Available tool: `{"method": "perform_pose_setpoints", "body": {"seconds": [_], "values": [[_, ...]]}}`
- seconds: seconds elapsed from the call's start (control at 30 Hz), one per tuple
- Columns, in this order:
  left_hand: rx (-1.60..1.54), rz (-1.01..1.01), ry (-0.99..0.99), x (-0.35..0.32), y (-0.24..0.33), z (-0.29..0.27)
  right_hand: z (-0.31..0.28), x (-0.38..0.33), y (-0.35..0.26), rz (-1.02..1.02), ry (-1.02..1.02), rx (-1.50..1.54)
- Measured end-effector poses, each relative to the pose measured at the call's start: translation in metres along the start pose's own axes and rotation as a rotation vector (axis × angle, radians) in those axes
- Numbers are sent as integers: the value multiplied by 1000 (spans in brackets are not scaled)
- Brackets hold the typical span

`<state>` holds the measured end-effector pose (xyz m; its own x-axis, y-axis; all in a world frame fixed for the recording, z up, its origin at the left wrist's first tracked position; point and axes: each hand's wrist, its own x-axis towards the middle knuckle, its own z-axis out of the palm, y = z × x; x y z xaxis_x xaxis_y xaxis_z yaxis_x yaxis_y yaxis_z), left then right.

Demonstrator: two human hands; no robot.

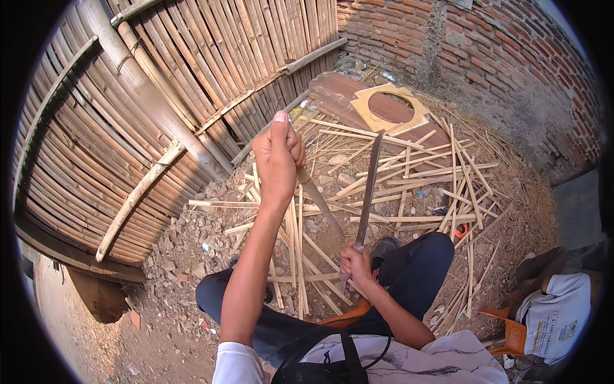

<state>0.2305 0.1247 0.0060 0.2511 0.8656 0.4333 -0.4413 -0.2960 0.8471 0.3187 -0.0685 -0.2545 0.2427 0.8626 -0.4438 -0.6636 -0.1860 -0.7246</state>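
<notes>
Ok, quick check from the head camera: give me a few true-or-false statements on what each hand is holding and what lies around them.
1. The left hand grips a bamboo strip raised in front of the person. True.
2. The right hand is empty. False: it is closed on the handle of a long blade.
3. Cut bamboo strips lie scattered on the ground ahead. True.
4. The wall at the upper right is woven bamboo. False: it is a brick wall; the bamboo fence stands on the left.
5. A flat board with a round hole lies beyond the strips. True.
</notes>
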Motion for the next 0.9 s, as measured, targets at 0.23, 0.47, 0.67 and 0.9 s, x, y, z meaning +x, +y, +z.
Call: {"method": "perform_pose_setpoints", "body": {"seconds": [0.23, 0.47, 0.67, 0.9], "values": [[-41, -3, 8, 9, -4, -37, -44, -8, 14, 549, -87, 252], [-24, 9, -36, 6, -4, -29, 27, -34, -71, -108, 45, -3], [-48, -14, -46, 4, -1, -21, 24, -8, 0, -86, 137, -2], [-59, -12, -59, 3, -3, -24, 3, -14, 29, 354, -21, -5]]}}
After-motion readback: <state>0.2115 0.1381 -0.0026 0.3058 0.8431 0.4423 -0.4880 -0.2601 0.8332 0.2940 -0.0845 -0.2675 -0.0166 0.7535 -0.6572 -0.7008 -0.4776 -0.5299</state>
